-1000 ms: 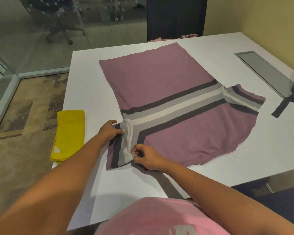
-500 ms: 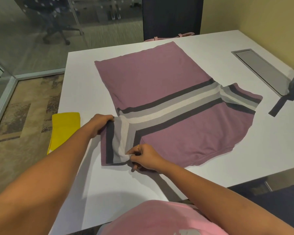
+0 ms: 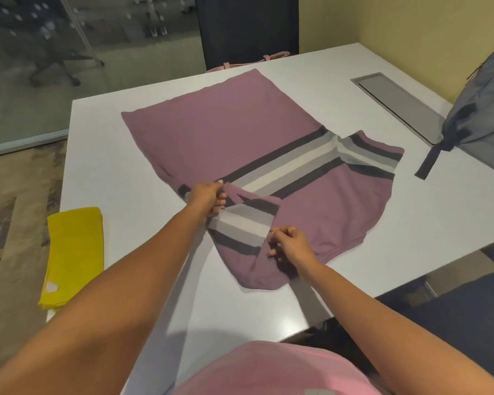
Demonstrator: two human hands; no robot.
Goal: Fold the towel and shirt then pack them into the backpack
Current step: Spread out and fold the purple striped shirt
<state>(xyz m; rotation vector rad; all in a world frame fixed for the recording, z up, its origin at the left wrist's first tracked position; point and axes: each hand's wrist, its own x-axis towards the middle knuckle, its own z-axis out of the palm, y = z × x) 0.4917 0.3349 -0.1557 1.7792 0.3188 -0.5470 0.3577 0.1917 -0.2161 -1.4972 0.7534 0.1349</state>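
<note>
A mauve shirt (image 3: 226, 132) with dark, grey and white stripes lies spread on the white table (image 3: 120, 172). Its near sleeve is lifted and turned inward over the body. My left hand (image 3: 207, 196) grips the sleeve's upper edge near the stripe. My right hand (image 3: 288, 242) pinches the sleeve's lower edge by the cuff. A folded yellow towel (image 3: 73, 252) lies at the table's left edge, partly overhanging. A grey backpack (image 3: 479, 115) stands at the far right, with a dark strap (image 3: 429, 161) trailing onto the table.
A grey recessed cable hatch (image 3: 397, 101) sits in the table right of the shirt. A dark chair back (image 3: 248, 27) and a pink strap (image 3: 248, 61) are beyond the far edge. Glass wall and carpet lie to the left.
Both hands have lifted the near sleeve and carried it rightward over the shirt body. The view shifted, bringing the backpack further into sight.
</note>
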